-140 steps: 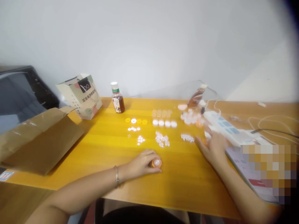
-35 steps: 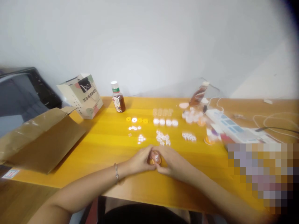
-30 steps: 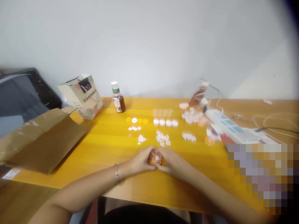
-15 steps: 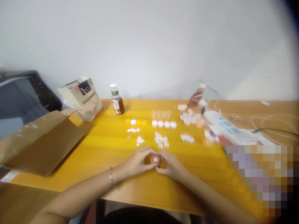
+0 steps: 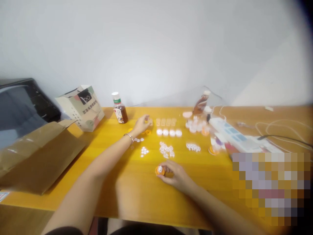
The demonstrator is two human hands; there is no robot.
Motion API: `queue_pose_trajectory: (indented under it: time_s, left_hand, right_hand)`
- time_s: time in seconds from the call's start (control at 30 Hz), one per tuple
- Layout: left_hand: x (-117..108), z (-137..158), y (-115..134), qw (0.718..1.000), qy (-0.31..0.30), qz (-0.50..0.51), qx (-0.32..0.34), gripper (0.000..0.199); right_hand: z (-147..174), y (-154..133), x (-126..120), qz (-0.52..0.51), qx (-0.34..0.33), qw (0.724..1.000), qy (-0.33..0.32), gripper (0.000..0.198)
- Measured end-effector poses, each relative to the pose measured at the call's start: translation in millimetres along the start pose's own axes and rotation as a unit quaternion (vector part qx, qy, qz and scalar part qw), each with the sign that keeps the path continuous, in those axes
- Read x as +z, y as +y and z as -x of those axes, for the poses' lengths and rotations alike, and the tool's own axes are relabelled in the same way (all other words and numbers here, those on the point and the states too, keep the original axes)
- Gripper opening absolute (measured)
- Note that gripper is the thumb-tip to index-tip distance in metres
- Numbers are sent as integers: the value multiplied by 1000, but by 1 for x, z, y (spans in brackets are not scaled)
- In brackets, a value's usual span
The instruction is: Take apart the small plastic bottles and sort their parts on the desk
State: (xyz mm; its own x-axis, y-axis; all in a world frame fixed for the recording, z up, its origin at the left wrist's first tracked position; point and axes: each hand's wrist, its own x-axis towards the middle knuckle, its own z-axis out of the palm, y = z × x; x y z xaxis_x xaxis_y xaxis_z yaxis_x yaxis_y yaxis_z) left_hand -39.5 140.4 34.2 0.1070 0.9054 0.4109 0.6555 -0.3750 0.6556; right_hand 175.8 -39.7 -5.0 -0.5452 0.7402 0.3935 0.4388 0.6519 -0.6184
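The right hand rests on the yellow table near its front edge, fingers curled in a closed grip around a small orange round piece. The piece sits on the table at the hand's left side; its pale, whitish face shows toward the camera and upward. It is squat and round, so no long axis can be made out, and finer detail is too blurred to tell.

The left hand is stretched out well away from it, toward the far side of the table, over the row of yellow discs. Its fingertips are pinched together, but whether they grip anything is too small and blurred to tell. A bracelet circles that wrist.

Between the two hands lie small white parts in loose clusters, with another cluster to the right. Behind them stands a row of white round caps, and behind those a row of clear pieces. A small brown bottle with a white cap stands upright at the far edge, just right of a paper gift bag. A brown paper bag lies flat on the left. A white power strip lies on the right.
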Motion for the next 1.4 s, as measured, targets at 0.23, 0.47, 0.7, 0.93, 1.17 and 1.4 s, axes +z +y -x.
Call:
queue_pose_trajectory:
  time_s: [0.23,0.47,0.7,0.93,1.17,1.4]
  left_hand:
    - [26,-17,-20,1000,-25,-2,-9,38]
    - [28,-19,-13,1000,-8,1,0,34]
    - [-9,59,47,991,-43,33,120,17]
    - [-31,157,81,942,-285,87,156,25]
    - [-21,159,72,924,-311,114,189,14]
    - [-9,175,68,952,-238,83,173,9]
  right_hand:
    - [1,3,1,-5,23,1000,-17,18]
    - [2,6,1,-21,35,999,-29,21]
    - [2,5,2,-15,20,1000,-18,19]
    - [-1,4,2,-26,-1,1000,-15,17]
    - [-4,0,-2,-33,8,997,-63,8]
    - [-7,0,-4,-40,7,996,-81,8]
